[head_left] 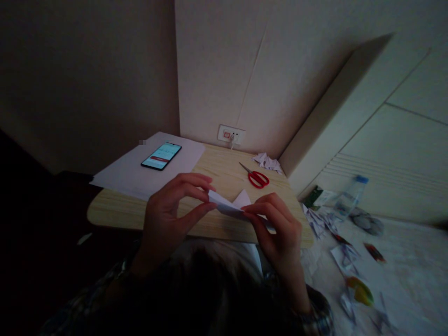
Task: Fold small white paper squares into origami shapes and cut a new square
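A small folded piece of white paper is held above the near edge of a light wooden table. My left hand pinches its left end between thumb and fingers. My right hand pinches its right end, fingers curled over the fold. Both hands are closed on the paper, in front of my dark-clothed body.
Red-handled scissors lie on the table beyond the hands. A lit phone rests on white sheets at the left. Crumpled paper sits by the wall socket. Paper scraps and a plastic bottle lie on the bed at right.
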`<state>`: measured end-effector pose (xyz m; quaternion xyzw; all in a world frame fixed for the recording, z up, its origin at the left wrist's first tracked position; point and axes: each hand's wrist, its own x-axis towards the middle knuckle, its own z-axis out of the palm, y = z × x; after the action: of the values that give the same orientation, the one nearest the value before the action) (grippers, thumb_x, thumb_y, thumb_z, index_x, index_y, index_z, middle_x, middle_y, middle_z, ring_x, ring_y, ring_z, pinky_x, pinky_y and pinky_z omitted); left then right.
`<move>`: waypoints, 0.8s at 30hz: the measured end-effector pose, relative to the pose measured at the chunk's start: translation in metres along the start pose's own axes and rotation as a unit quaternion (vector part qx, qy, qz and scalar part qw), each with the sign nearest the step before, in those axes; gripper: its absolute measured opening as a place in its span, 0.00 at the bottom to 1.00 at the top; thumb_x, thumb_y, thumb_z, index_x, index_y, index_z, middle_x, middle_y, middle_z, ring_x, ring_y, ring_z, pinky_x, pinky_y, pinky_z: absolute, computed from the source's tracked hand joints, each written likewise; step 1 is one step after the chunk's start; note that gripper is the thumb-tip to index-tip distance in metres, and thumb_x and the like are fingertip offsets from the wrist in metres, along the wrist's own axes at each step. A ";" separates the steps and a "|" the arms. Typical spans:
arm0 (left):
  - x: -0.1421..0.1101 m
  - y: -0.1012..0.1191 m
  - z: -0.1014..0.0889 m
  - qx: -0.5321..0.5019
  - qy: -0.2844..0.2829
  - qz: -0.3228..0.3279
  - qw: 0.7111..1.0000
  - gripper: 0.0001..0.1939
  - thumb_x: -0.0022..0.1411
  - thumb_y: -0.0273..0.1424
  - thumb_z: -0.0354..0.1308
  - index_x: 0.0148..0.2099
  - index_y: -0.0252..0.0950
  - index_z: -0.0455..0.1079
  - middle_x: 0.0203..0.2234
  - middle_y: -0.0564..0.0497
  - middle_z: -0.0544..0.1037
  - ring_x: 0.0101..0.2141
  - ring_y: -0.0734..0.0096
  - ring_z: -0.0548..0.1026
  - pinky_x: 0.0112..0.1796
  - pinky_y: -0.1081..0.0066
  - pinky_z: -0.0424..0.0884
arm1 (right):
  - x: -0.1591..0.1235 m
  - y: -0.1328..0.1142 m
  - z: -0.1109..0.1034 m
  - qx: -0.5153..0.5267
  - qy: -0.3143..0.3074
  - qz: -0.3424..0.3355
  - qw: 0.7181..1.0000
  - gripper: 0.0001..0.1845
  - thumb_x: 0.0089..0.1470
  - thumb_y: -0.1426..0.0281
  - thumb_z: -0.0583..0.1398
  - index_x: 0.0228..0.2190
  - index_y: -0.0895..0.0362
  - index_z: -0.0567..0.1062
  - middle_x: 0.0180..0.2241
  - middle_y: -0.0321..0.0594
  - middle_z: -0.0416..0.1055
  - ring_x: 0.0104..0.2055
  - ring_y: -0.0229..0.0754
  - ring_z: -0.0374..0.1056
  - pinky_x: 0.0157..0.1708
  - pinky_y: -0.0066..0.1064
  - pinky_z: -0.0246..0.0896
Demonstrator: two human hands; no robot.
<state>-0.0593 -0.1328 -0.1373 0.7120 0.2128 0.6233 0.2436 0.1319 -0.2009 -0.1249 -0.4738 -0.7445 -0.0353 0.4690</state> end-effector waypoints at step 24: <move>-0.009 0.003 0.009 -0.013 0.067 0.001 0.998 0.12 0.54 0.17 0.67 0.32 0.40 0.74 0.30 0.58 0.78 0.33 0.74 0.76 0.36 0.75 0.72 | 0.010 -0.014 0.015 0.021 0.040 -0.014 0.999 0.09 0.59 0.79 0.61 0.30 0.54 0.72 0.28 0.34 0.67 0.32 0.39 0.65 0.30 0.31 0.61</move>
<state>-0.0521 -0.1416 -0.1436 0.6656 0.2194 0.6727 0.2372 0.1105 -0.1952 -0.1203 -0.4518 -0.7319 -0.0452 0.5081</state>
